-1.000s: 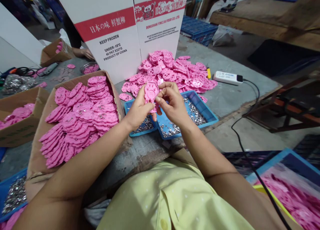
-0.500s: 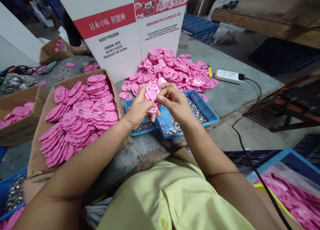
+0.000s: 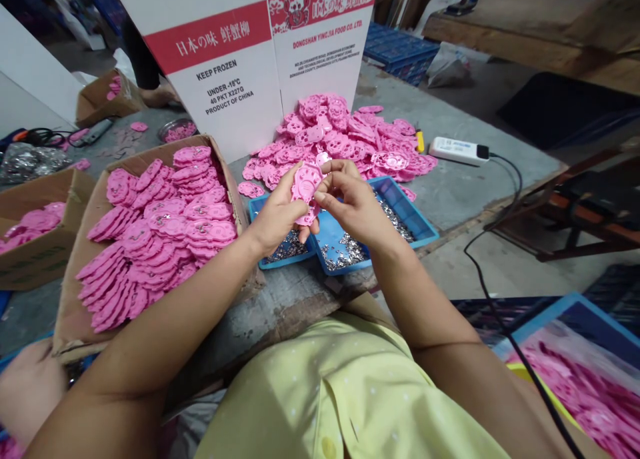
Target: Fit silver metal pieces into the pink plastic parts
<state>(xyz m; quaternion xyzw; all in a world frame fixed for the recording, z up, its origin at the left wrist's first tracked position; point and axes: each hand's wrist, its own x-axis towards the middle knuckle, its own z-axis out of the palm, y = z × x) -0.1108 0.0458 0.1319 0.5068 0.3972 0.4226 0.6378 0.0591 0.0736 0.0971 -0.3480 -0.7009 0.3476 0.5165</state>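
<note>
A flat pink plastic piece (image 3: 305,184) with a scalloped outline is gripped in my left hand (image 3: 277,214), thumb across its lower front. My right hand (image 3: 349,199) is closed at the piece's right edge, thumb and forefinger pinched; whatever lies between these fingertips is too small to make out. Just below both hands are two blue trays (image 3: 425,227) holding small shiny metal parts (image 3: 345,254). Behind them a loose heap of similar pink pieces (image 3: 345,136) lies on the table.
Left stands an open cardboard box (image 3: 67,312) of stacked pink pieces. A white printed carton (image 3: 230,119) rises behind. On the right lie a white power bank (image 3: 457,150) with a black cable and a yellow tool (image 3: 420,141). Another person's hand (image 3: 33,386) is at lower left.
Another person's hand has come into view at the lower left, over the blue tray there. My hands and the pink piece have barely moved.
</note>
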